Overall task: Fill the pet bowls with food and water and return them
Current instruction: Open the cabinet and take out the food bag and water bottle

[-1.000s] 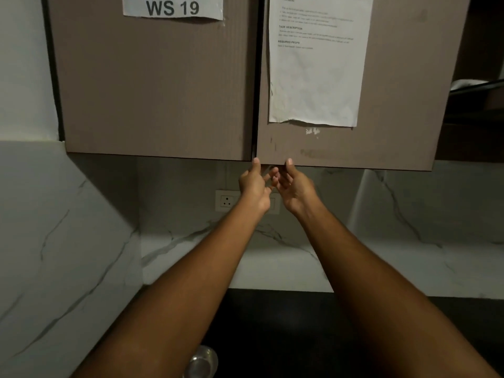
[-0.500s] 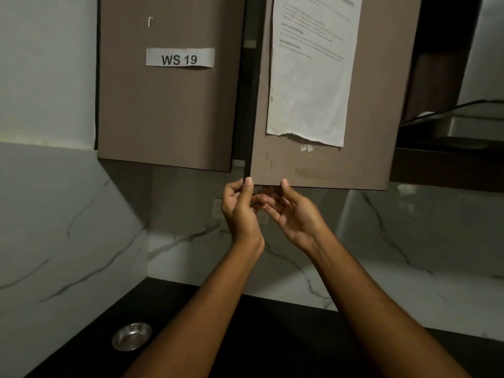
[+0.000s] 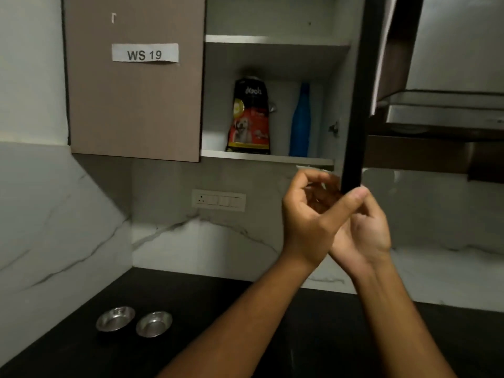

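The black-and-red dog-food bag (image 3: 249, 118) stands upright on the cupboard shelf (image 3: 272, 156), above-left of your fingers (image 3: 302, 184), which curl beneath the dark door (image 3: 354, 105); grip unclear.

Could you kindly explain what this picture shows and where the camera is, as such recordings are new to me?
There is no machine: a person wears a wide-angle camera on the head, so you look along their arms. The left hand seems to pinch the lower corner of the open cabinet door; the fingers of the right hand are hidden behind it. Two round steel bowls sit on the black countertop. In the cupboard stand a black-and-red dog food bag and a blue bottle.
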A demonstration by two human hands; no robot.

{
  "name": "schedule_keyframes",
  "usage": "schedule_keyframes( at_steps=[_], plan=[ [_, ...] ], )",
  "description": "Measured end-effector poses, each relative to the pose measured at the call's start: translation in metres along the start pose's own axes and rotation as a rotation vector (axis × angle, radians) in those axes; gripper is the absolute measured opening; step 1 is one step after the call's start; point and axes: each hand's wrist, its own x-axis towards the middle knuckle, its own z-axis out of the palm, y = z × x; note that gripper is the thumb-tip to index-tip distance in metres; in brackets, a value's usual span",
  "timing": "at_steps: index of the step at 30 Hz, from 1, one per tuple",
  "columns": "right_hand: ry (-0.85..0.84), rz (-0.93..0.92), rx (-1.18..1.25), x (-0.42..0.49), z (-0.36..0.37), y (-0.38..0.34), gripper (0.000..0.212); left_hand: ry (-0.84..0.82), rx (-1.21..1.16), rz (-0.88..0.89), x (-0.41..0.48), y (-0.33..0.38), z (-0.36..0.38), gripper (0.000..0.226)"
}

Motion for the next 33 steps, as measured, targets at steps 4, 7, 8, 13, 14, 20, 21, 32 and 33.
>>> schedule_keyframes(
  at_steps=[4,7,8,13,14,20,21,32,33],
  plan=[
    [0.124,-0.038,-0.069,-0.018,-0.012,-0.037,0.051,-0.177,0.046,-0.148,0.004,-0.002,0.032,0.045],
    [0.173,-0.069,-0.138,-0.027,-0.026,-0.057,0.049,-0.268,0.102,-0.207,0.002,-0.008,0.053,0.044],
    [0.172,-0.079,-0.174,-0.029,-0.028,-0.061,0.046,-0.284,0.105,-0.209,0.002,-0.011,0.057,0.039],
    [0.216,-0.104,-0.267,-0.033,-0.032,-0.084,0.072,-0.194,-0.031,-0.229,0.002,-0.023,0.066,0.012],
    [0.221,-0.098,-0.244,-0.033,-0.033,-0.088,0.079,-0.179,-0.034,-0.227,0.001,-0.026,0.066,0.009],
    [0.286,-0.077,-0.094,-0.024,-0.049,-0.075,0.048,-0.124,0.028,-0.241,-0.004,-0.048,0.052,0.006],
    [0.296,-0.071,-0.091,-0.022,-0.048,-0.067,0.045,-0.108,0.054,-0.233,-0.005,-0.051,0.047,0.006],
    [0.326,-0.047,-0.460,0.019,-0.027,0.017,0.047,0.014,0.380,-0.249,0.013,-0.063,-0.038,0.012],
    [0.322,-0.042,-0.499,0.025,-0.025,0.022,0.047,0.032,0.402,-0.263,0.018,-0.065,-0.046,0.012]
  ],
)
